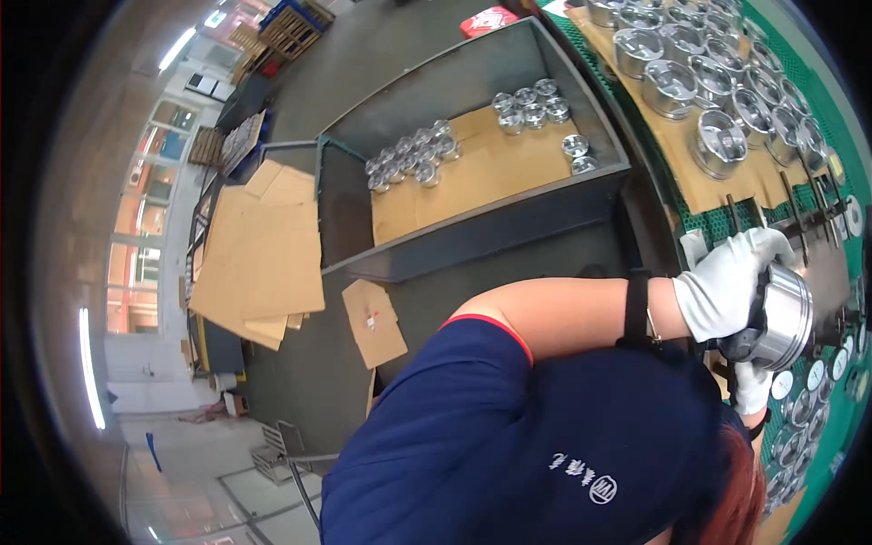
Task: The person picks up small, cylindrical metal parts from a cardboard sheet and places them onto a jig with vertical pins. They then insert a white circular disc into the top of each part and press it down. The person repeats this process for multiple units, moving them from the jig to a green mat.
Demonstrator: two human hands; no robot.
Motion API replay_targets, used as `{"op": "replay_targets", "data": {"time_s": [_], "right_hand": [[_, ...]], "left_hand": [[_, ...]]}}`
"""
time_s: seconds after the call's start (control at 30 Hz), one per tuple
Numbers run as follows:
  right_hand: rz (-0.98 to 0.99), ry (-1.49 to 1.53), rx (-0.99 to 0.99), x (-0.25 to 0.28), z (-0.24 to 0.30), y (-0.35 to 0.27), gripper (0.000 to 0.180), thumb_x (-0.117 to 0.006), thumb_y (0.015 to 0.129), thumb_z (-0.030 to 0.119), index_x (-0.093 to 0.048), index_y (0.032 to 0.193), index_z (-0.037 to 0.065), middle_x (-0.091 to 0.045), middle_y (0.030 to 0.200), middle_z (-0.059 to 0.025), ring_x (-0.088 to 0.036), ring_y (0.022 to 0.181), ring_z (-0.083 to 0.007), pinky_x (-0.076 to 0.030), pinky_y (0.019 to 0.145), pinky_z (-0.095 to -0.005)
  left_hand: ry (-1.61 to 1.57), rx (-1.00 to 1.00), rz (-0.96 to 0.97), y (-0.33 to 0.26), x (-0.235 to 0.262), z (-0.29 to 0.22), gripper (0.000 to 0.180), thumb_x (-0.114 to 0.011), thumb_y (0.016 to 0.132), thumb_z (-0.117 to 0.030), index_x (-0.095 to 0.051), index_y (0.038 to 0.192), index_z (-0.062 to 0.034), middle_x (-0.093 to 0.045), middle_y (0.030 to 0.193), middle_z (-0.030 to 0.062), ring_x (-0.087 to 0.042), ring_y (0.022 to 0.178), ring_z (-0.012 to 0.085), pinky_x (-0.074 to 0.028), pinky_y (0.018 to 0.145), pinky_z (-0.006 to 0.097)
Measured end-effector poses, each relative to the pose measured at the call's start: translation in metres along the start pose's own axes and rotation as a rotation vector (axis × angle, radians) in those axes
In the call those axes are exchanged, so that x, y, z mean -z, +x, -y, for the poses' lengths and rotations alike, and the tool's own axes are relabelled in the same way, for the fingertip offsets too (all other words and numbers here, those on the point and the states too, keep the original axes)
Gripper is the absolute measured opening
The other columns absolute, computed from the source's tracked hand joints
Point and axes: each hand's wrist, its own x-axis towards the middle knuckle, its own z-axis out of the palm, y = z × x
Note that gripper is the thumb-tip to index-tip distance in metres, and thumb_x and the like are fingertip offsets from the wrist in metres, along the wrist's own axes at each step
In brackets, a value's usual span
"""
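Note:
My left hand (734, 277), in a white glove, is closed on a piston (787, 318) over the workbench at the right. The piston has a shiny ringed metal side and a dark skirt, and it lies tilted with its round end turned to the right. Just below it is my right hand (752, 389), also gloved in white, close against the piston's lower side. Its fingers are mostly hidden behind the piston, so its grip does not show. Beyond my left hand stand several metal rods (793, 213), and a blurred grey plate (825, 277) is beside the piston.
Several pistons (670, 89) stand on cardboard (690, 186) at the bench's far end. Small dial gauges (815, 372) and more pistons (788, 450) line the near side. Left of the bench is a deep metal bin (481, 213) with pistons inside. Cardboard sheets (263, 245) lie farther left.

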Motion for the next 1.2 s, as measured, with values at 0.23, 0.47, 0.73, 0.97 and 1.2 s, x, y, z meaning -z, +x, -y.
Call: {"op": "replay_targets", "data": {"time_s": [0.23,0.47,0.73,0.97,1.2], "right_hand": [[-0.313,0.647,-0.035,0.004,0.102,0.02,0.091,-0.083,0.076,0.011,-0.033,0.152,0.001,-0.051,0.145,-0.0143,-0.051,0.132,-0.0233,-0.042,0.111,-0.04],[-0.623,0.046,-0.097,0.0,0.1,0.014,0.102,-0.086,0.062,0.015,-0.041,0.153,0.005,-0.055,0.142,-0.0201,-0.058,0.125,-0.0344,-0.047,0.106,-0.0395],[-0.713,-0.429,-0.34,0.007,0.104,0.027,0.103,-0.088,0.064,0.019,-0.038,0.154,0.011,-0.053,0.135,-0.0257,-0.061,0.116,-0.0435,-0.056,0.09,-0.0432],[-0.815,-0.213,-0.22,0.006,0.099,0.007,0.098,-0.084,0.074,0.015,-0.032,0.156,0.001,-0.054,0.133,-0.0297,-0.061,0.116,-0.0424,-0.054,0.095,-0.0434],[-0.713,0.889,-0.661,-0.019,0.09,0.002,0.08,-0.069,0.092,0.003,-0.024,0.158,0.0,-0.065,0.097,-0.0073,-0.066,0.069,-0.0124,-0.057,0.06,-0.0267]], "left_hand": [[-0.251,-0.03,0.589,0.033,0.042,0.033,0.072,-0.047,0.07,0.005,-0.049,0.142,0.0054,-0.06,0.137,0.0243,-0.057,0.131,0.0335,-0.043,0.113,0.039],[-0.03,-0.204,0.964,0.077,0.016,0.048,0.08,-0.045,0.065,0.008,-0.042,0.145,0.0097,-0.059,0.133,0.0303,-0.057,0.127,0.0432,-0.044,0.111,0.043],[0.1,-0.463,0.946,0.084,-0.041,0.071,0.093,-0.08,0.071,-0.015,-0.035,0.149,0.0055,-0.055,0.135,0.0268,-0.053,0.124,0.0461,-0.042,0.108,0.05],[0.133,-0.519,0.839,0.083,-0.067,0.098,0.1,-0.093,0.059,-0.026,-0.044,0.143,-0.0024,-0.058,0.133,0.0226,-0.058,0.119,0.0425,-0.048,0.101,0.049],[0.047,-0.484,0.883,0.087,-0.088,0.106,0.094,-0.088,0.066,-0.023,-0.041,0.146,-0.003,-0.054,0.136,0.0241,-0.053,0.126,0.0443,-0.047,0.103,0.048]]}}
